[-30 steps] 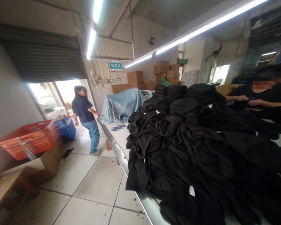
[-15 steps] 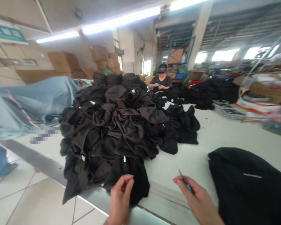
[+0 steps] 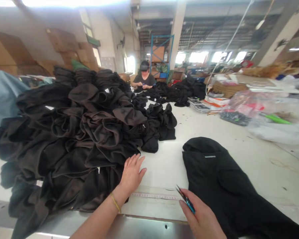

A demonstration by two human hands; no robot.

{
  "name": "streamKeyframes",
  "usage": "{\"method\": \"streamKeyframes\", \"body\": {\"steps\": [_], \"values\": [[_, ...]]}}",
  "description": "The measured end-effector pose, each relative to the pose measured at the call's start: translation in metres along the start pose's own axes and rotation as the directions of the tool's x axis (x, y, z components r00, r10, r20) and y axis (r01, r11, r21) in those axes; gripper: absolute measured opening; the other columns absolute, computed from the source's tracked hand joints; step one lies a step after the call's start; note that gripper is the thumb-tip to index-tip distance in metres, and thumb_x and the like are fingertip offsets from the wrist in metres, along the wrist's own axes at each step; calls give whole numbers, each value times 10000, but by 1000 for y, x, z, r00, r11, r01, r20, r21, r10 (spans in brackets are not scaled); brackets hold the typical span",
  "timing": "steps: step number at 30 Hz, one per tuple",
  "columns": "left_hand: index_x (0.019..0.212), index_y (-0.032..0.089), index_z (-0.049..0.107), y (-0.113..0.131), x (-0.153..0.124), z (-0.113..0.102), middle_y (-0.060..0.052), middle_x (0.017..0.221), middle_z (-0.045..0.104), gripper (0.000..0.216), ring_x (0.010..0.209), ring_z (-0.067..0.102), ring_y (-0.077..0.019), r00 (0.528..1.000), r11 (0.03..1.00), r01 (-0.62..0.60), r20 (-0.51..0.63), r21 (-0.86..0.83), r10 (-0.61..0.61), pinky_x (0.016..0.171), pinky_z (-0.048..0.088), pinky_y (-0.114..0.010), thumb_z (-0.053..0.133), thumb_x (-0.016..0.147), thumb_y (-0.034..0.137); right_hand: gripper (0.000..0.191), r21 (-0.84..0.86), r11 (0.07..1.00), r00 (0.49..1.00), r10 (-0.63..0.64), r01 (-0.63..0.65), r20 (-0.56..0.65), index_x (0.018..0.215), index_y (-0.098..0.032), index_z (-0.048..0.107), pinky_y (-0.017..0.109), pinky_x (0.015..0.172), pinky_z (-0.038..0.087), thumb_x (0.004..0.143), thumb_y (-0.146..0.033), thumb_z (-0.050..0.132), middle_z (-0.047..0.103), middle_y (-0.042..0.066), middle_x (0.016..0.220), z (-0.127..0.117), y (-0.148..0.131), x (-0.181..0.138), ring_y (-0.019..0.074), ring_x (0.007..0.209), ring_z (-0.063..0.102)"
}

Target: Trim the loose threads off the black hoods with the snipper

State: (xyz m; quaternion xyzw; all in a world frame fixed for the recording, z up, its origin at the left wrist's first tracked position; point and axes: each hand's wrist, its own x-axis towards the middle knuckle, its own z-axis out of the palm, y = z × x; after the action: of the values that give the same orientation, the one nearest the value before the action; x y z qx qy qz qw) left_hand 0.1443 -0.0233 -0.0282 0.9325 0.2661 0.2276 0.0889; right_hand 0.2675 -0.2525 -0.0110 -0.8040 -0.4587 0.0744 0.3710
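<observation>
My left hand [image 3: 133,172] is open, fingers stretched out, at the right edge of a large heap of black fabric pieces [image 3: 102,129]. Whether its fingertips touch the cloth I cannot tell. A thin yellow band circles that wrist. In my right hand [image 3: 201,212] is a pair of small teal thread snips [image 3: 188,203], the dark pointed blades aimed up and left. Just right of it lies a flat black hood-like garment [image 3: 214,179] with a small grey label near its rounded top. White tags show here and there in the heap.
Along the front of the white table [image 3: 161,172] runs a measuring tape [image 3: 155,196]. Plastic bags [image 3: 271,114] and papers lie at the right. Across the table a person [image 3: 144,79] handles dark cloth. Light blue cloth [image 3: 6,96] hangs at the left, cardboard boxes behind.
The view has turned right. My left hand has gone from curled fingers to outstretched ones and reached further forward. My right hand still holds the snips, now beside the flat garment.
</observation>
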Motion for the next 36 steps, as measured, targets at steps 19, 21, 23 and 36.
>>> {"method": "streamKeyframes", "body": {"steps": [19, 21, 23, 36], "values": [[988, 229, 628, -39, 8, 10, -45, 1047, 637, 292, 993, 561, -192, 998, 996, -6, 70, 89, 0, 908, 431, -344, 362, 868, 250, 344, -495, 867, 973, -66, -53, -219, 1019, -214, 643, 279, 720, 545, 818, -382, 421, 678, 36, 1021, -47, 174, 13, 207, 876, 658], [1002, 255, 614, -10, 28, 17, -20, 1020, 637, 294, 976, 559, -152, 991, 999, -30, 129, 37, 25, 876, 440, -277, 349, 879, 222, 346, -494, 866, 962, -63, -79, -264, 1013, -219, 646, 275, 695, 550, 815, -378, 411, 677, 35, 1024, -44, 172, 12, 207, 863, 662], [1086, 249, 570, 10, 55, 26, -37, 1077, 611, 295, 1046, 523, -166, 989, 999, -4, 148, 50, -3, 918, 408, -299, 376, 868, 207, 351, -500, 860, 949, -63, -106, -309, 1006, -219, 649, 271, 676, 553, 818, -375, 398, 678, 39, 1021, -39, 171, 9, 205, 838, 668], [977, 193, 613, 110, 2, 19, -59, 818, 680, 251, 787, 634, -210, 852, 989, 10, 519, -150, 70, 696, 473, -286, 500, 801, 331, 386, -128, 980, 926, 99, -155, -364, 987, -151, 628, 344, 812, 509, 826, -430, 415, 678, 118, 974, -45, 126, 9, 238, 890, 643]]}}
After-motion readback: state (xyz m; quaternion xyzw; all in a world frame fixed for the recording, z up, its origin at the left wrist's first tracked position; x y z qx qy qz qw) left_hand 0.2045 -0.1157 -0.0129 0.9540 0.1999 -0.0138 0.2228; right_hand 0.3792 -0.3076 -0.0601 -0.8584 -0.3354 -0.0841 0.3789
